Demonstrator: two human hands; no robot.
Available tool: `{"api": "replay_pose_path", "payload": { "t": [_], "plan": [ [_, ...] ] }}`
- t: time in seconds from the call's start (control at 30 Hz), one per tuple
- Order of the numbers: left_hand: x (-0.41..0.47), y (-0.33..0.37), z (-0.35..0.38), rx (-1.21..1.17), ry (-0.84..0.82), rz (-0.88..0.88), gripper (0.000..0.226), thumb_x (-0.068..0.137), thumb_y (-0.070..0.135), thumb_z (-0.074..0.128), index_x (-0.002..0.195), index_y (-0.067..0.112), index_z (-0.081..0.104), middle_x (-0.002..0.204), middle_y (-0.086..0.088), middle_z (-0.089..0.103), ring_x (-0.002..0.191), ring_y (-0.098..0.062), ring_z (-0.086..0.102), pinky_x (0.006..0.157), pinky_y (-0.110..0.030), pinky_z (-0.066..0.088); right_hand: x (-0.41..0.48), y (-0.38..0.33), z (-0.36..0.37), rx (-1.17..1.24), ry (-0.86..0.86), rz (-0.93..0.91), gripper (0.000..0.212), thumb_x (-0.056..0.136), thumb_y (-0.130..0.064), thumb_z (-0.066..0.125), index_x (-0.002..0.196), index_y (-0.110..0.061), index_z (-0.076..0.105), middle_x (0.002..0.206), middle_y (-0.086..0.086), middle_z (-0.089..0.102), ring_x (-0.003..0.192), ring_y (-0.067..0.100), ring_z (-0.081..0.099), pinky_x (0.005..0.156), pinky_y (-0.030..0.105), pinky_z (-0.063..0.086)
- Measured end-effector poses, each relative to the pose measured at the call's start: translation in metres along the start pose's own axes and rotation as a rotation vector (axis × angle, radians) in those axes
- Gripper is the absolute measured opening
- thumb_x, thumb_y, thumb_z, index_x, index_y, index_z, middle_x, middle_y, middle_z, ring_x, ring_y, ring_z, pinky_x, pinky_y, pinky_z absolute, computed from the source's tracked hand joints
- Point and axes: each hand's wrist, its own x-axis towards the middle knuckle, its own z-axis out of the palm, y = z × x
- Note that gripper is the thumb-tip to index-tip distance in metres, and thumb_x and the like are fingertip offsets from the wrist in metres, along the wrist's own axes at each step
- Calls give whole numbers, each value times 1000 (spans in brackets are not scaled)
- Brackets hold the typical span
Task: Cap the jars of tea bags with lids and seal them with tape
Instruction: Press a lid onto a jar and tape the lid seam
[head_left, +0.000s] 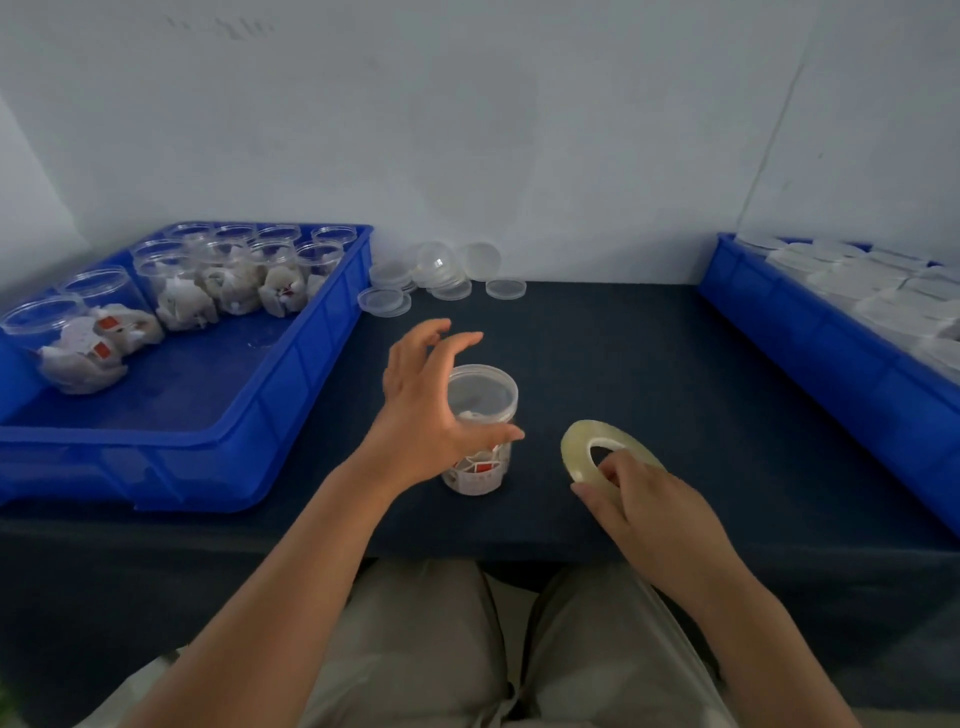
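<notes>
A clear plastic jar (480, 415) of tea bags stands on the dark table, with a clear lid on top. My left hand (434, 400) hovers over its left side, fingers spread and relaxed, the thumb near the jar's front; no firm grip shows. To the right, my right hand (644, 499) pinches a roll of clear tape (587, 444), tilted up off the table, with a finger through its core.
A blue bin (291, 374) at the left holds several open jars of tea bags (228, 275). Loose clear lids (441, 275) lie at the back by the wall. Another blue bin (810, 332) at the right holds capped jars. My knees are below the table's front edge.
</notes>
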Motion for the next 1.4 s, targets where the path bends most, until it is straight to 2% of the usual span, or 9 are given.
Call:
{"api": "replay_pose_path", "payload": {
  "t": [0.07,0.17,0.33,0.7,0.87,1.07,1.27,1.33,1.4],
  "plan": [
    [-10,8,-3,75,152,48,96,70,77,78,152,38,45,165,10,18,155,-16,15,122,-42,22,-3,-5,-8,156,12,34,43,96,-75,32,104,-36,48,79,-9,62,66,9,62,56,24,44],
    [-29,29,0,34,336,165,59,92,64,68,140,31,63,150,12,46,142,-8,40,118,-21,32,-11,-19,-18,401,45,25,45,91,-82,23,103,-44,44,82,-11,64,69,6,62,49,21,41],
    [-51,72,15,-175,134,208,47,103,51,62,142,25,66,139,22,62,130,5,58,106,-17,49,-23,-43,-29,646,147,-97,38,98,-77,27,105,-44,44,83,-13,61,58,7,55,49,19,42],
    [-59,83,20,-262,352,183,9,100,27,74,105,22,79,106,19,74,102,-5,72,83,-25,60,-33,-58,-37,397,220,-107,51,101,-74,23,104,-30,47,68,-7,55,70,13,61,56,22,46],
    [-62,84,26,-269,318,125,14,105,38,59,107,28,69,106,22,70,102,-7,70,78,-25,59,-33,-61,-35,428,216,-61,46,98,-72,28,100,-30,46,66,-5,54,67,13,60,54,21,45],
    [-60,84,24,-360,237,88,10,98,48,65,104,40,65,109,23,70,104,-9,71,81,-24,60,-36,-64,-36,478,212,-67,40,103,-65,31,103,-29,48,71,-11,54,61,13,59,49,23,44],
    [-65,84,23,-276,370,140,20,103,43,63,102,25,72,96,20,73,88,-8,72,69,-32,60,-34,-68,-33,685,148,-66,44,101,-73,28,107,-32,44,75,-12,59,55,8,53,50,23,40],
    [-69,86,23,-227,437,219,19,105,38,64,100,21,72,92,17,72,81,-10,70,65,-31,57,-32,-65,-33,775,108,-36,50,93,-83,23,116,-42,39,85,-8,63,64,13,60,53,28,45],
    [-71,88,24,-237,463,224,18,104,35,65,100,20,72,90,16,71,78,-11,69,64,-30,55,-31,-60,-34,820,44,-4,52,88,-89,21,131,-61,29,104,-10,64,91,16,68,67,29,55]
  ]
}}
